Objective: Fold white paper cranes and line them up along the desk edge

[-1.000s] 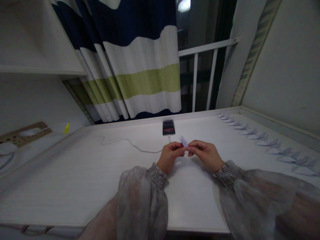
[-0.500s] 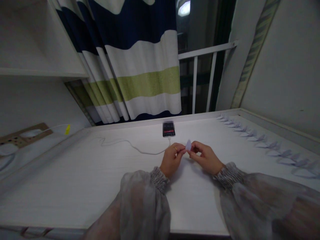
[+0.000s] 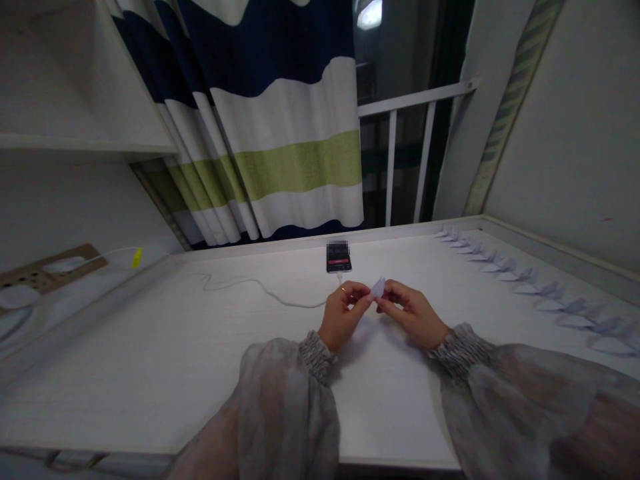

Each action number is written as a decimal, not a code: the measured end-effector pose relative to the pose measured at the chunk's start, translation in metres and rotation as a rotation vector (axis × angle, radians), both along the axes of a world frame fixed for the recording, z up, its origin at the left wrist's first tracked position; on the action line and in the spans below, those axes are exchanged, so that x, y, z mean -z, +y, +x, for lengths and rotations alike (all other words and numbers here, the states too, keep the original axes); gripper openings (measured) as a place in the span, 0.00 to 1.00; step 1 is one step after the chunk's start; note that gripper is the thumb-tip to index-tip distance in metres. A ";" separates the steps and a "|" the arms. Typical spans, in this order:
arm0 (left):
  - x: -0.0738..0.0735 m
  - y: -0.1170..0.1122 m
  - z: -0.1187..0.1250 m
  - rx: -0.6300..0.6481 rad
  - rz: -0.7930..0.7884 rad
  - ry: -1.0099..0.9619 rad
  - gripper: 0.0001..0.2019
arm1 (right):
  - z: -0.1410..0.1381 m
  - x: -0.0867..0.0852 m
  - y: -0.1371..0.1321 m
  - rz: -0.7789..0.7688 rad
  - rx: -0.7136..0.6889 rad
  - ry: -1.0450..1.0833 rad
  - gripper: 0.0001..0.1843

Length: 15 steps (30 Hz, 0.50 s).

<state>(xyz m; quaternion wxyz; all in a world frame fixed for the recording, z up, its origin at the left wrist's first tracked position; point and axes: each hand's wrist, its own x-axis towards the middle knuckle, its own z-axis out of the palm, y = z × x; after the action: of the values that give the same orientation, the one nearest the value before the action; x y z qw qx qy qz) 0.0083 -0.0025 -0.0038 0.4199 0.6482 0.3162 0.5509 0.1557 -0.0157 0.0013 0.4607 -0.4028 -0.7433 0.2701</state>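
Between my two hands, just above the white desk [image 3: 220,373], is a small folded piece of white paper [image 3: 379,288] with a pointed top. My left hand [image 3: 344,313] pinches its left side between thumb and fingers; a ring shows on one finger. On the other side my right hand [image 3: 411,312] pinches the paper's right edge with thumb and forefinger. The fingertips cover the lower part of the paper. Several folded white paper pieces [image 3: 525,277] stand in a slanting row along the desk's right side.
A phone [image 3: 339,257] lies behind my hands, with a white charging cable [image 3: 280,300] running left from it. At the far left is a power strip [image 3: 50,270] with plugs. A striped curtain [image 3: 300,160] and window bars [image 3: 393,167] rise behind the desk.
The folded paper has tilted to the right and shows a broader face. My left fingers have shifted slightly on it; both hands stay in nearly the same place.
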 end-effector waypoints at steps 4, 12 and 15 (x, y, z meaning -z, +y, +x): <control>-0.002 0.003 -0.001 0.082 -0.178 -0.080 0.08 | 0.000 0.001 0.000 -0.008 -0.034 -0.004 0.07; -0.004 0.004 -0.002 0.169 -0.262 -0.073 0.11 | 0.001 0.000 -0.003 -0.036 -0.081 -0.004 0.08; -0.003 0.004 -0.002 0.172 -0.233 -0.063 0.11 | 0.001 -0.001 -0.005 -0.029 -0.102 -0.019 0.08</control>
<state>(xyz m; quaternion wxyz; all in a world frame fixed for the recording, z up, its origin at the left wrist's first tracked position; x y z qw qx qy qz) 0.0066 0.0018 -0.0005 0.5478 0.6020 0.3079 0.4926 0.1567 -0.0204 0.0028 0.4335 -0.3734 -0.7632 0.3001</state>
